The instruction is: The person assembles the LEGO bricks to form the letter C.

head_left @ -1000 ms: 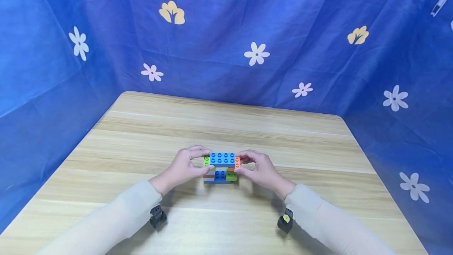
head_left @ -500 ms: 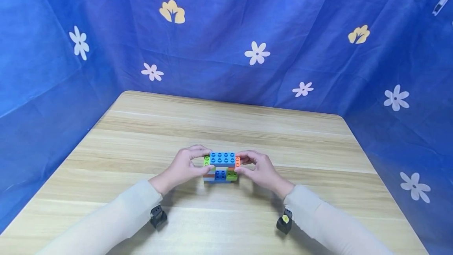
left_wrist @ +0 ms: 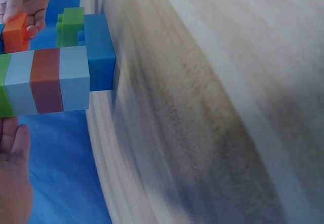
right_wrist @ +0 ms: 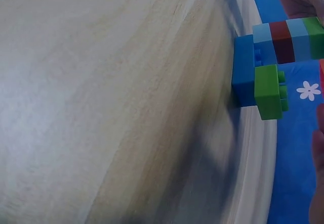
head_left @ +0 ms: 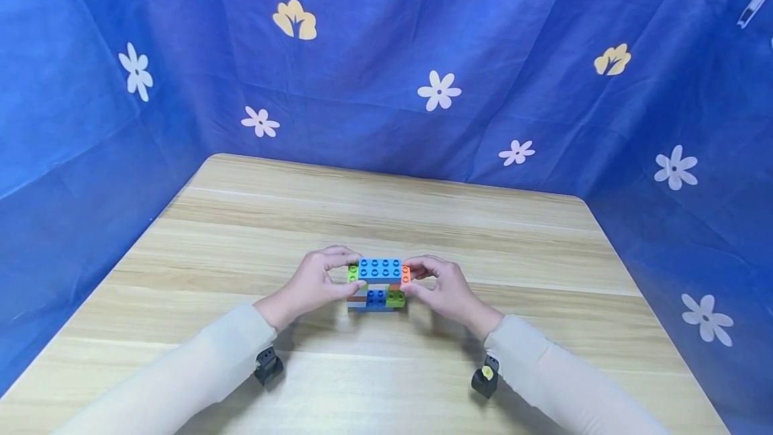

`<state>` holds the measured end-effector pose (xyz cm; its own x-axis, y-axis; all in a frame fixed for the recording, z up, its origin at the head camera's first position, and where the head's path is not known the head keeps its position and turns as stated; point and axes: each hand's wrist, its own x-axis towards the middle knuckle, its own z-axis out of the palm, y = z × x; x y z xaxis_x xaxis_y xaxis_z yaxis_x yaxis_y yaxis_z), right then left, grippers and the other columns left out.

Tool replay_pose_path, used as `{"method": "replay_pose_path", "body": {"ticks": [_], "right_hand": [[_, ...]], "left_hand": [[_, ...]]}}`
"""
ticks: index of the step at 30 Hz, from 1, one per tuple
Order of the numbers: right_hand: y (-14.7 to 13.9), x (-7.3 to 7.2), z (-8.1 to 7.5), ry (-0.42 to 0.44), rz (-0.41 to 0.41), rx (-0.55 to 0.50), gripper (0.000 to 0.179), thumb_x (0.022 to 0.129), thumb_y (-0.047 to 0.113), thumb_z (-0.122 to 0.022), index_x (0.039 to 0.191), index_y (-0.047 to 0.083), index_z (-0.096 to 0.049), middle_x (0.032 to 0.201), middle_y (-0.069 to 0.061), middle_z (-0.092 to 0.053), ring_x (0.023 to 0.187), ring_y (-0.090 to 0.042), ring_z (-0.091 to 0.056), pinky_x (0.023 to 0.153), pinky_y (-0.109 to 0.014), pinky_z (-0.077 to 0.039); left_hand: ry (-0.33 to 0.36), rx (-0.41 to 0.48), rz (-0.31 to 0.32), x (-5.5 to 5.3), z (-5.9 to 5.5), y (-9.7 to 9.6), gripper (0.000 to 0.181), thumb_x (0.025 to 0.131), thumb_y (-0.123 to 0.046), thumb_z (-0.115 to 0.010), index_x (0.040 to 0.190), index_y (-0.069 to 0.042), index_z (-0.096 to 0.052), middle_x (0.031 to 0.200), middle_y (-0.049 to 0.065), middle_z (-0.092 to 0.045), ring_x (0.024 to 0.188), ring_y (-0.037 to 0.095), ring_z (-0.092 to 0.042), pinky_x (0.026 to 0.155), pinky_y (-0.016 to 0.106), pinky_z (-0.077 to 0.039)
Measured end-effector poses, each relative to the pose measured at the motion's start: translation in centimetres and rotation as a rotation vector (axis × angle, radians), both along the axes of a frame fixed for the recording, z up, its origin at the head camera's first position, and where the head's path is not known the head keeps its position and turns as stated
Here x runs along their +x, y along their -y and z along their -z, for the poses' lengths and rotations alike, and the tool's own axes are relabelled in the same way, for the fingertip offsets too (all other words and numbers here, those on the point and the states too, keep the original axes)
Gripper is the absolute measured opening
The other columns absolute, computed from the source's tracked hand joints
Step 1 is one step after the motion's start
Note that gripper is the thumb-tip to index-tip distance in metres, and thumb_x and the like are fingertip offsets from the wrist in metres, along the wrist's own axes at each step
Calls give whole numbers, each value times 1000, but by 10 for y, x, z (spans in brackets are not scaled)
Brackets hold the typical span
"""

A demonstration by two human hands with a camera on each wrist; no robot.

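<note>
A toy building-brick structure stands on the table in the middle of the head view. Along its top lies a long blue brick (head_left: 379,272), with a light green brick (head_left: 353,274) at its left end and an orange brick (head_left: 405,275) at its right. My left hand (head_left: 317,280) holds the green end between thumb and fingers. At the orange end, my right hand (head_left: 443,291) pinches that brick. In the left wrist view a column of light blue and brown bricks (left_wrist: 46,80) rises from a blue base brick (left_wrist: 100,52). A lower green brick (right_wrist: 268,92) sits on the base, apart from the orange one.
The wood-grain table (head_left: 386,381) spreads around the structure. Blue cloth (head_left: 362,119) with flower prints encloses it at the back and sides. A small black device (head_left: 268,366) hangs at the left wrist, and another device (head_left: 486,378) at the right.
</note>
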<state>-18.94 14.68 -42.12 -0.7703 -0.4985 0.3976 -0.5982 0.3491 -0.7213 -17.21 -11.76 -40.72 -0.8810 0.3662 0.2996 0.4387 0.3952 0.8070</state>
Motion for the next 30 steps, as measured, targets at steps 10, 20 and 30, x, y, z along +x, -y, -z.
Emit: {"method": "replay_pose_path", "body": {"ticks": [10, 20, 30], "right_hand": [[-1, 1, 3, -12, 16, -21, 37, 78, 11, -77, 112, 2, -64, 94, -4, -68, 86, -18, -64, 84, -34, -51], [0, 1, 4, -16, -10, -33, 35, 80, 10, -77, 111, 3, -64, 97, -2, -67, 85, -12, -63, 79, -30, -53], [0, 1, 5, 38, -11, -30, 37, 78, 4, -77, 112, -1, -64, 100, -10, -67, 87, -24, -64, 77, -42, -54]], "left_hand": [[-2, 1, 2, -2, 0, -1, 47, 75, -10, -79, 115, 6, -64, 114, 13, -62, 37, 6, -38, 35, 26, -43], [-61, 12, -22, -1, 5, -2, 39, 74, -9, -80, 110, 0, -68, 107, 7, -66, 91, 21, -62, 80, 46, -53], [28, 32, 0, -1, 16, 10, 55, 74, -21, -83, 123, -11, -62, 116, 0, -63, 99, 23, -60, 87, 44, -50]]}}
